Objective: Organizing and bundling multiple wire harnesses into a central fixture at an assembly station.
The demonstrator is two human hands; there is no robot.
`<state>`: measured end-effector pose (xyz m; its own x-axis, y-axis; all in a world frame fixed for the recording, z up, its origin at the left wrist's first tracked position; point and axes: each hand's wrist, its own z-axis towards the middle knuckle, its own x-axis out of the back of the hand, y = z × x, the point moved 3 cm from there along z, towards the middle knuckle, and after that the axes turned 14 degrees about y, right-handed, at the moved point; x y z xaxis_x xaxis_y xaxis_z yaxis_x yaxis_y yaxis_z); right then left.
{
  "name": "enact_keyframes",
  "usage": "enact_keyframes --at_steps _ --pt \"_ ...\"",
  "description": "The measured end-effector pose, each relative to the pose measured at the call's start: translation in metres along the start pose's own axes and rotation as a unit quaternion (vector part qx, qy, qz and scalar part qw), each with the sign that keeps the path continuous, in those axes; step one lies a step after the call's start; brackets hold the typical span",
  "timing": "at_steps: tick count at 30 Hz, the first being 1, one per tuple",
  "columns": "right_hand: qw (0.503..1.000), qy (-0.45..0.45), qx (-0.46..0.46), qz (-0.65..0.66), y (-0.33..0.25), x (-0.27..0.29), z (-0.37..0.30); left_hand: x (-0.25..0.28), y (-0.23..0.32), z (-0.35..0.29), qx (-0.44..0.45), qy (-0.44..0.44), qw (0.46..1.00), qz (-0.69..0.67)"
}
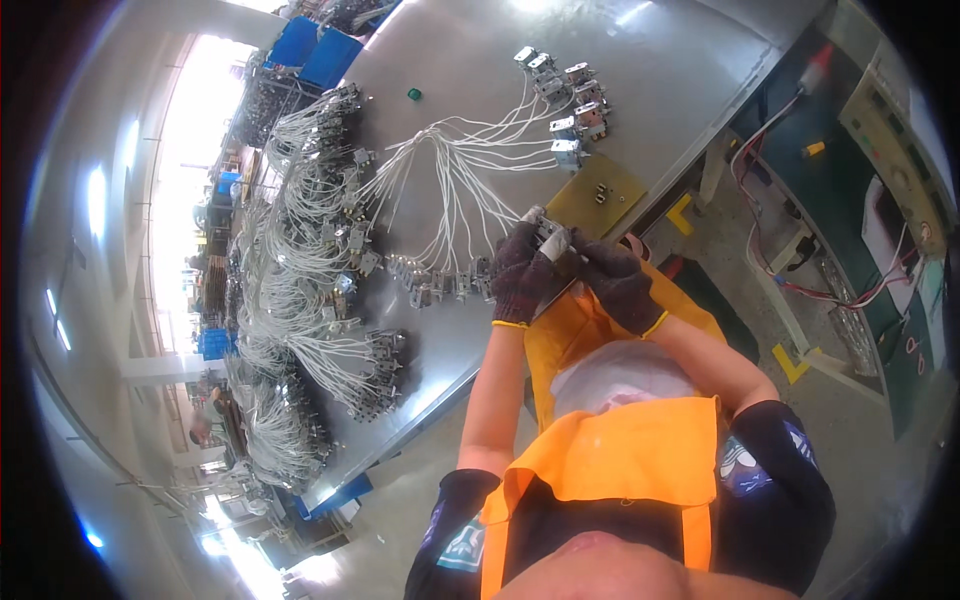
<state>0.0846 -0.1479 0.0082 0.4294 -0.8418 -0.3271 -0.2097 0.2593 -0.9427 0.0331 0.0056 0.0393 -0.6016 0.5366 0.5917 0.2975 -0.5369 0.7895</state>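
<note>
Both my hands wear dark knitted gloves and meet at the near edge of a metal table [480, 60]. My left hand [522, 272] is closed on a small metal part with a white wire [470, 190] running to it; white shows at its fingertips. Right beside it, my right hand [618, 282] has its fingers pinched together against the same spot; what they hold is hidden. A tan board [622, 190] lies just beyond the hands, bearing several tiny metal pieces [602, 194]. From the wire bundle, metal switch-like boxes [566, 152] fan out beyond it, and more metal boxes [437, 283] lie left of my left hand.
Large heaps of white-wired metal parts [300, 250] cover the table's left side. A small green object [414, 94] lies farther back. Blue bins [330, 57] stand at the far left. At right, a dark green surface [800, 130] carries red and white cables [745, 165].
</note>
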Motion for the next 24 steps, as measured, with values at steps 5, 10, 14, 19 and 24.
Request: enact_keyframes --at_steps 5,10,14,19,24 --pt "0.792 0.014 0.491 -0.362 -0.016 0.008 0.007 0.004 0.024 -0.003 -0.027 0.012 0.991 0.132" --pt "0.929 -0.082 0.265 -0.245 -0.016 0.011 0.015 0.004 0.009 -0.001 -0.039 0.005 0.997 0.065" --pt "0.922 -0.026 -0.288 0.258 0.012 0.003 0.012 0.003 0.005 0.000 -0.022 0.006 0.995 0.092" --pt "0.975 -0.095 -0.095 0.176 0.037 0.021 0.012 0.006 0.007 -0.005 -0.246 0.050 0.936 0.248" --pt "0.961 -0.082 -0.249 0.085 0.012 0.009 0.014 0.024 -0.010 0.001 -0.104 -0.002 0.994 0.017"
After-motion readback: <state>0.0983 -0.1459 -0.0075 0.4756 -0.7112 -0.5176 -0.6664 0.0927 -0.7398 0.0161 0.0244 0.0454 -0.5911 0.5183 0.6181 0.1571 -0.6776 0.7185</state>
